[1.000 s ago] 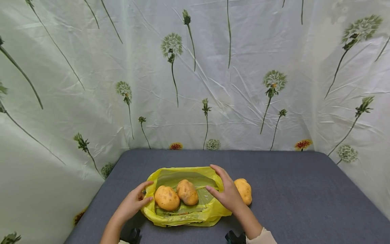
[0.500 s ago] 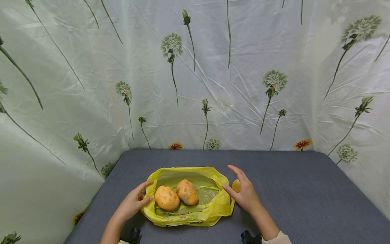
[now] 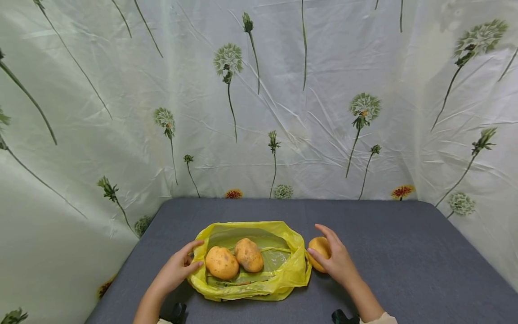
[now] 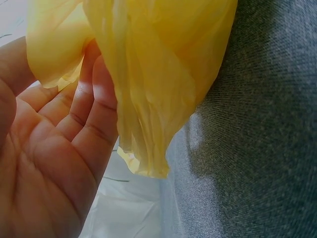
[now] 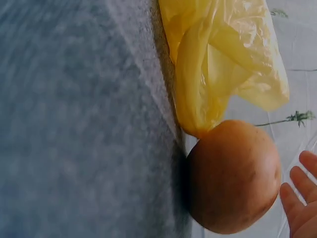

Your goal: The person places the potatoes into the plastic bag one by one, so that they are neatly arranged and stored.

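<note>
A yellow plastic bag [image 3: 289, 274] lies with its mouth spread on the grey table, two potatoes inside: one on the left [image 3: 221, 263], another beside it [image 3: 248, 255]. My left hand [image 3: 171, 272] holds the bag's left rim with thumb and fingers; the left wrist view shows the thin plastic [image 4: 158, 64] draped over the fingertips. Just outside the bag's right side sits a third potato [image 3: 319, 247]. Over it my right hand [image 3: 337, 258] reaches with thumb and fingers spread apart. In the right wrist view, straight fingers [image 5: 303, 191] come close to that potato [image 5: 235, 176].
Grey cloth covers the tabletop [image 3: 404, 252]. Behind and to the left hangs a pale curtain [image 3: 307, 112] printed with dandelions. Dark straps [image 3: 341, 317] show at the wrists near the bottom edge.
My right hand has left the bag's right rim and moved right to the potato outside. The left hand, the bag and the two potatoes inside have stayed in place.
</note>
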The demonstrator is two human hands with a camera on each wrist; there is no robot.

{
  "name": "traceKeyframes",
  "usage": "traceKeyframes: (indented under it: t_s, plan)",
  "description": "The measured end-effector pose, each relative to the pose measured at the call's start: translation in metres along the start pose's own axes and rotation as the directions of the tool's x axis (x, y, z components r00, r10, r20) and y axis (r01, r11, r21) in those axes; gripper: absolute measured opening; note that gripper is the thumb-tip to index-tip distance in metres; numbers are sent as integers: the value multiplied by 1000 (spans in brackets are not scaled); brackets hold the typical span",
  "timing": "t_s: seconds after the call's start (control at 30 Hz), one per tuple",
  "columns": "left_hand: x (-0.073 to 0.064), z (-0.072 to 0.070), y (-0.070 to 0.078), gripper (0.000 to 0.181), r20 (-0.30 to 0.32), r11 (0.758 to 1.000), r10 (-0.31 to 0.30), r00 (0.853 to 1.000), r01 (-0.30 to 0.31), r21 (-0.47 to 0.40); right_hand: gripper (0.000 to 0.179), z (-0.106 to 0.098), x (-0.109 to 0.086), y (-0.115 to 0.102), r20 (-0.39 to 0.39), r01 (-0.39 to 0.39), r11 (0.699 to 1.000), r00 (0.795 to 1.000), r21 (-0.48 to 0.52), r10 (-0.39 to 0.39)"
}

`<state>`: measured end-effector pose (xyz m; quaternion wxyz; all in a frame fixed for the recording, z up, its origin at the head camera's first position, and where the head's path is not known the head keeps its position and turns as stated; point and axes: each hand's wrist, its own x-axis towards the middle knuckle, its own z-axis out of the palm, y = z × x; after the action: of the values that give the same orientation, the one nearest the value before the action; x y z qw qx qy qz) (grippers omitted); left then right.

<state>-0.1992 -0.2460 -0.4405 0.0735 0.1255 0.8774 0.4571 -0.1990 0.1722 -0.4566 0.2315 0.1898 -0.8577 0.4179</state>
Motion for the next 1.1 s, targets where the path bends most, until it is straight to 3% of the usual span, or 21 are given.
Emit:
traceKeyframes:
  t_s: [0.3, 0.6, 0.87, 1.1]
  plan:
    - [-1, 0, 3, 57, 2, 1000, 14, 1000, -14, -2, 60, -8, -7, 11, 49, -95, 995, 994, -27, 96]
    - [-1, 0, 0, 57, 5, 1000, 1, 1000, -1, -13, 63, -9, -15, 22, 77, -113, 993, 990, -41, 115]
    - [0, 1, 0, 57, 8, 1000, -11, 1000, 11, -3, 70, -9, -18, 24, 115, -191, 981, 974, -31, 193]
    - [0, 1, 0, 57, 12, 1000, -20, 1000, 20, -10, 73, -8, -19, 26, 127, -194, 981, 972, -25, 196]
